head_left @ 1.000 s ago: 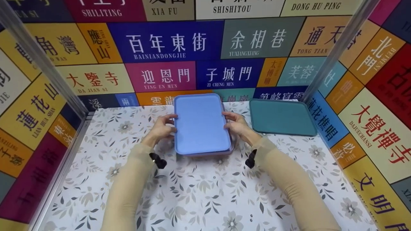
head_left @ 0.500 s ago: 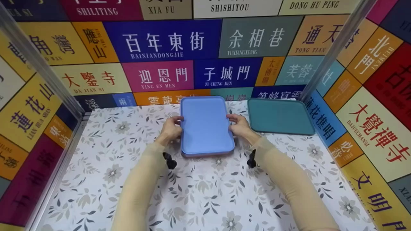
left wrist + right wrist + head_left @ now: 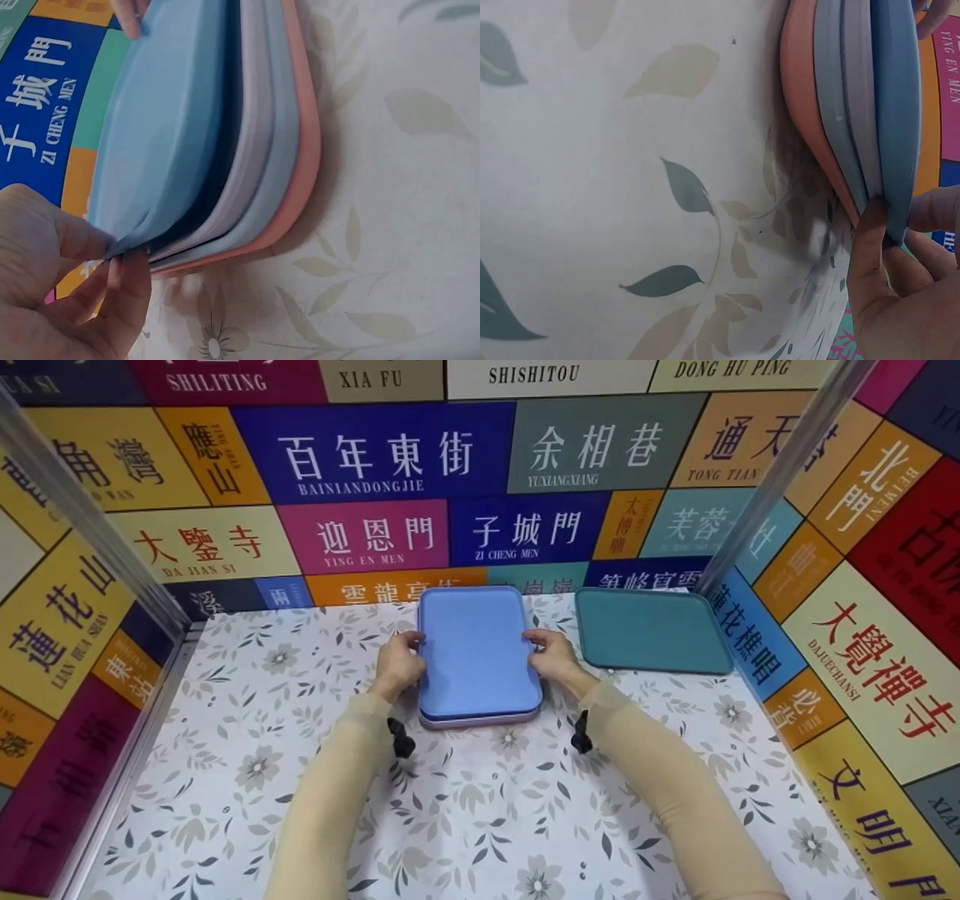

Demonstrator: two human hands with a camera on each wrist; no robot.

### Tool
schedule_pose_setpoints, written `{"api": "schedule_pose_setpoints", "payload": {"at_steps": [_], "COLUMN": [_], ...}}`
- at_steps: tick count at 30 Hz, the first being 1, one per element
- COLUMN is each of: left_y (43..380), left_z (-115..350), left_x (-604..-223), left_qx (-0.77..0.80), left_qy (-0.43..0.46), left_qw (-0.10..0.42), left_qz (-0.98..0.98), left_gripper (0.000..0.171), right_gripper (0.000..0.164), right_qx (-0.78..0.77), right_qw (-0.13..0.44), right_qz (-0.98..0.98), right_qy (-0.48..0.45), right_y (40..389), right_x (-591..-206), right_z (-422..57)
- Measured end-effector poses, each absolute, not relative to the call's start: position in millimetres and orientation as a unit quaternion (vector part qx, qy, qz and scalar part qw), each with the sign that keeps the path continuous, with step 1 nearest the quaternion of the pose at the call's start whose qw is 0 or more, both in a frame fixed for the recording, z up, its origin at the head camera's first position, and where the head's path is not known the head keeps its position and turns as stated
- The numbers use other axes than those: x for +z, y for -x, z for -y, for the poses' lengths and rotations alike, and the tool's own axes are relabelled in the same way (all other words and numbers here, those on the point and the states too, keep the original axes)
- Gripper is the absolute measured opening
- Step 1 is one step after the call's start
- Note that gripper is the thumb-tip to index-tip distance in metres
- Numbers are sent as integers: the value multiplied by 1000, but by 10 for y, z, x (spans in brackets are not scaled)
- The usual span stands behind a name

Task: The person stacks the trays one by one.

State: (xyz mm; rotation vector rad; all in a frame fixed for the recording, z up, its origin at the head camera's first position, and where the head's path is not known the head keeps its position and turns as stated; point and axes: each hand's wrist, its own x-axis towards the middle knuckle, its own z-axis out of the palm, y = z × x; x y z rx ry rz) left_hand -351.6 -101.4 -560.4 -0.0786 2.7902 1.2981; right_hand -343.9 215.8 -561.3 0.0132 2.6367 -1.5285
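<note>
A blue rectangular tray (image 3: pixel 480 652) lies over a stack of similar trays near the back of the table. In the left wrist view, a lilac tray (image 3: pixel 256 112), a grey-blue tray (image 3: pixel 283 127) and a coral tray (image 3: pixel 307 150) show below it, with a dark gap under the blue one. My left hand (image 3: pixel 400 664) pinches the blue tray's left rim between thumb and fingers. At the opposite rim, my right hand (image 3: pixel 555 660) pinches the same tray, its fingertips right by the lilac edge in the right wrist view.
A dark green tray (image 3: pixel 654 631) lies flat at the back right, beyond my right hand. Sign-printed panels (image 3: pixel 375 450) wall the back and sides, with metal posts at the corners. A floral cloth (image 3: pixel 465 810) covers the table.
Both hands have shifted the blue tray to the right over the stack, bringing it closer into line with the trays below. The green tray stays put, while the head view has shifted slightly.
</note>
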Motion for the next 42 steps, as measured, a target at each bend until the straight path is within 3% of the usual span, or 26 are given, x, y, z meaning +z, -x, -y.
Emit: {"api": "schedule_pose_setpoints", "payload": {"at_steps": [3, 5, 10, 12, 24, 37, 42], "left_y": [3474, 3616, 3607, 3460, 3370, 3334, 3342], "left_z": [1003, 1060, 1062, 1003, 940, 870, 736], "left_x": [-5498, -5697, -5704, -5505, -5405, -5234, -5105], "left_qx": [396, 389, 403, 404, 400, 383, 378], "left_qy": [37, 31, 44, 60, 75, 85, 37], "left_qw": [32, 23, 61, 85, 95, 48, 6], "left_qz": [-917, -920, -912, -909, -909, -918, -925], "left_gripper": [64, 62, 57, 56, 50, 46, 46], "right_gripper": [60, 60, 61, 60, 54, 46, 46], "right_qx": [-480, -470, -462, -463, -495, -469, -427], "right_qw": [43, 42, 67, 84, 98, 102, 90], "right_qz": [-876, -881, -884, -882, -863, -876, -898], "right_qy": [9, 15, 17, 19, 28, 46, 48], "right_y": [3428, 3420, 3376, 3356, 3230, 3219, 3234], "right_x": [-5619, -5618, -5616, -5622, -5635, -5528, -5444], "right_z": [-2146, -2146, -2160, -2164, -2220, -2507, -2774]}}
